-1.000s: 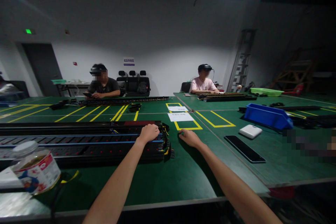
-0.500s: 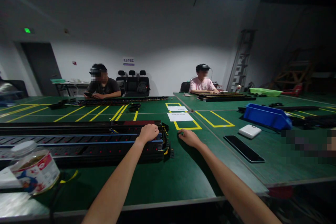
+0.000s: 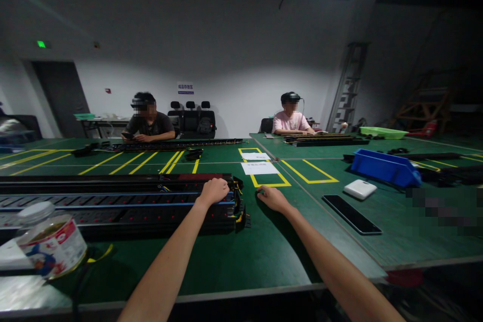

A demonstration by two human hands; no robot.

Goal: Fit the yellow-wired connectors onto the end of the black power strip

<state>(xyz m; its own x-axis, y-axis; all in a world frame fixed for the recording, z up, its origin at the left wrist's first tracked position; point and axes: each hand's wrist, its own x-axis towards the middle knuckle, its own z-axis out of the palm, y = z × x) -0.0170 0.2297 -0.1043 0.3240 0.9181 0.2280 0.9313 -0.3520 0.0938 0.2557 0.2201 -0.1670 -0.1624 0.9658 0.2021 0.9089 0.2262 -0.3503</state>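
My left hand (image 3: 214,190) is curled into a loose fist and rests on the right end of a row of long black strips (image 3: 151,215) with blue edges and small red dots. No held object shows in it, though the fingertips are turned from view. Yellow wires and black connectors (image 3: 240,216) stick out at the strips' end, just beside this hand. To the right, my right hand (image 3: 272,198) lies on the green table (image 3: 279,261) with its fingers bent inward. Nothing is visible in it, and it touches only the tabletop.
A jar with a colourful label (image 3: 62,246) stands at front left. Right of me lie a phone (image 3: 351,215), a white box (image 3: 360,189) and a blue bin (image 3: 385,167). White paper sheets (image 3: 259,167) lie ahead. Two people (image 3: 151,123) sit across the table.
Both hands stay where they were. The view has shifted very slightly, and the blurred shape at the right edge has changed.
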